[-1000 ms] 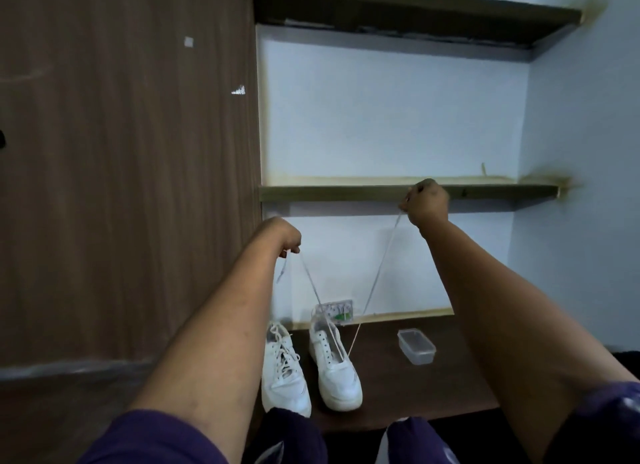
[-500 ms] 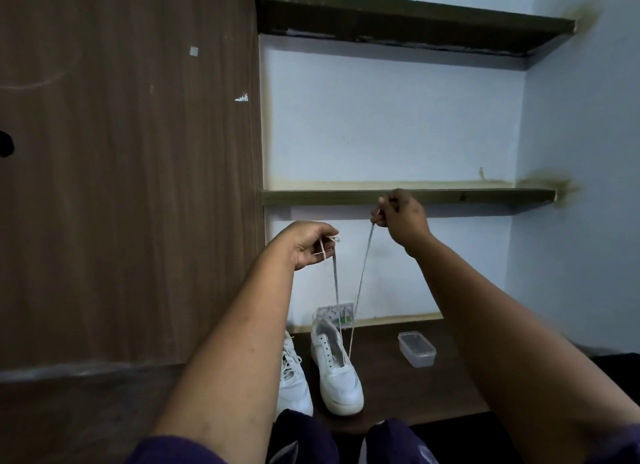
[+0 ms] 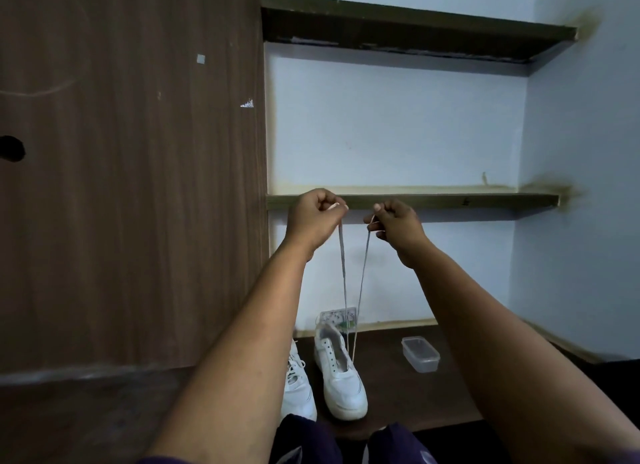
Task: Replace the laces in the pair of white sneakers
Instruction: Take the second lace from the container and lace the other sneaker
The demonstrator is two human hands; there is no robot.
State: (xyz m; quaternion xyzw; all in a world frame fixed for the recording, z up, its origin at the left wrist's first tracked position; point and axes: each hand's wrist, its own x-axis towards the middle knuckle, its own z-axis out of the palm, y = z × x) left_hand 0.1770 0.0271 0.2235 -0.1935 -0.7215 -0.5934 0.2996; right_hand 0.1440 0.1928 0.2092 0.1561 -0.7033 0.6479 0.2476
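I count two white sneakers on the table (image 3: 391, 408): the left sneaker (image 3: 298, 391), partly behind my forearm, and the right sneaker (image 3: 341, 377) beside it. One lace runs up from the right sneaker as two strands, the left strand (image 3: 343, 273) and the right strand (image 3: 363, 273). Two hands are raised, my left hand (image 3: 317, 218) and my right hand (image 3: 398, 226), one strand in each. One clear plastic container (image 3: 420, 354) sits to the right of the sneakers. One small pale panel (image 3: 337, 317) stands at the far wall behind them. Two shelves cross the wall: a lower shelf (image 3: 450, 200) and an upper shelf (image 3: 415, 27). One brown wooden panel (image 3: 131, 186) fills the left.
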